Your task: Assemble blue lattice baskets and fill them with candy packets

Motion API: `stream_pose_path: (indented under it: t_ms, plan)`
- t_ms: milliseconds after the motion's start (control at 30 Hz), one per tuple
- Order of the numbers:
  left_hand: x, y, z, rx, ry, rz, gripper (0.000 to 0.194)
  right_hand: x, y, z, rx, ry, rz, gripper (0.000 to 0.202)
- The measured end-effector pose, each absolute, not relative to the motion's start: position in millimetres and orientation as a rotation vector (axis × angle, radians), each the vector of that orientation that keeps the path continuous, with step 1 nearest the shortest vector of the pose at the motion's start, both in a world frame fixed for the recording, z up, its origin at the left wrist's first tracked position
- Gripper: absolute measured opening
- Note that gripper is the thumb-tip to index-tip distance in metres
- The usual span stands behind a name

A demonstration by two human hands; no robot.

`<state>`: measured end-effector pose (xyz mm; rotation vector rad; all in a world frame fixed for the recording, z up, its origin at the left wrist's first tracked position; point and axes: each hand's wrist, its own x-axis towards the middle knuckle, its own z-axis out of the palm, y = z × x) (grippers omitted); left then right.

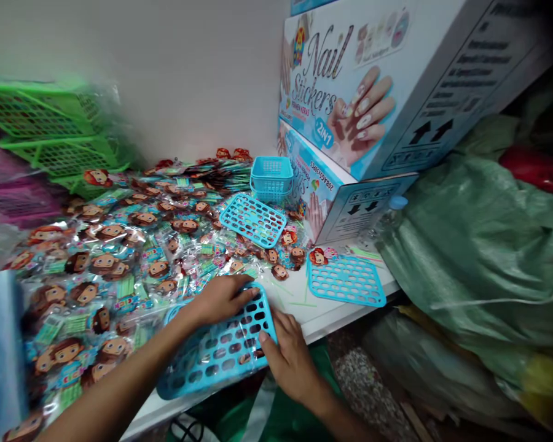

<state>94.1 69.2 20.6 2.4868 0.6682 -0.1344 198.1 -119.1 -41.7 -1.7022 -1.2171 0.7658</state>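
A light-blue perforated plastic panel (225,345) with rounded corners tilts up over the table's front edge. Shiny clear plastic film covers part of it. My left hand (223,298) is closed at its upper edge, with the thumb and fingers bent over the rim. On the right side, my right hand (288,353) grips the edge, its thumb on the face and its other fingers behind. What lies under the panel is mostly hidden. Many clear packets with cartoon-figure cards (110,264) cover the table to the left and behind.
Another blue perforated panel (253,219) lies on the packets, and one more (345,280) sits near the right table edge. A small blue basket (271,175) stands beside nail-sticker boxes (341,92). Green baskets (37,110) are stacked at left. Green sacking (479,245) fills the right.
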Motion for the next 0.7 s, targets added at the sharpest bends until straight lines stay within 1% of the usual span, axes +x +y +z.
stream_pose_path:
  t_ms: [200,300,500,567,700]
  plan:
    - [71,96,26,2.253,0.739,-0.313,0.061,193,-146,-46,-1.665,-0.982,0.846,0.044]
    - [66,98,24,2.164,0.759,-0.342,0.063,192,-152,-47,-1.544,-0.889,1.056,0.043]
    - [76,97,21,2.153,0.714,-0.358,0.066,190,-144,-43,-1.465,-0.601,1.440,0.059]
    - [80,95,22,2.154,0.679,-0.366,0.064,187,-142,-43,-1.435,-0.563,1.452,0.059]
    - [83,88,34,2.205,0.637,-0.283,0.060,185,-134,-39,-1.386,-0.559,1.330,0.052]
